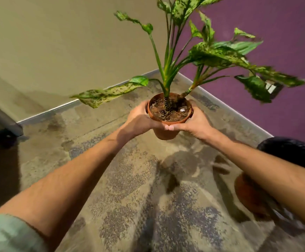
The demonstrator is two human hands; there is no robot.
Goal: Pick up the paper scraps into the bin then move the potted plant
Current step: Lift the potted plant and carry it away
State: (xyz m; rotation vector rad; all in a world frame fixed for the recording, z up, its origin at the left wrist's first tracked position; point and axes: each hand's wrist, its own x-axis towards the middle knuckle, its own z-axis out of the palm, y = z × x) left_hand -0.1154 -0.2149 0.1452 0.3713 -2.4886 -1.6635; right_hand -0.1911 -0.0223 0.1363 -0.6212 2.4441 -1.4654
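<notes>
A potted plant (167, 133) in a small terracotta pot, with long speckled green leaves, is held in the air above the carpet near the room's corner. My left hand (139, 119) wraps the pot's left side and my right hand (193, 122) wraps its right side, thumbs meeting at the front. A small white scrap (182, 110) lies on the soil inside the pot. At the right edge, partly behind my right forearm, is a dark bin with a black liner (291, 151).
A second terracotta pot (250, 197) stands on the patterned carpet (130, 179) at the right, mostly hidden by my forearm. A beige wall (57, 42) and a purple wall (275, 51) meet in the corner ahead. A grey post and dark base (0, 131) stand at the left.
</notes>
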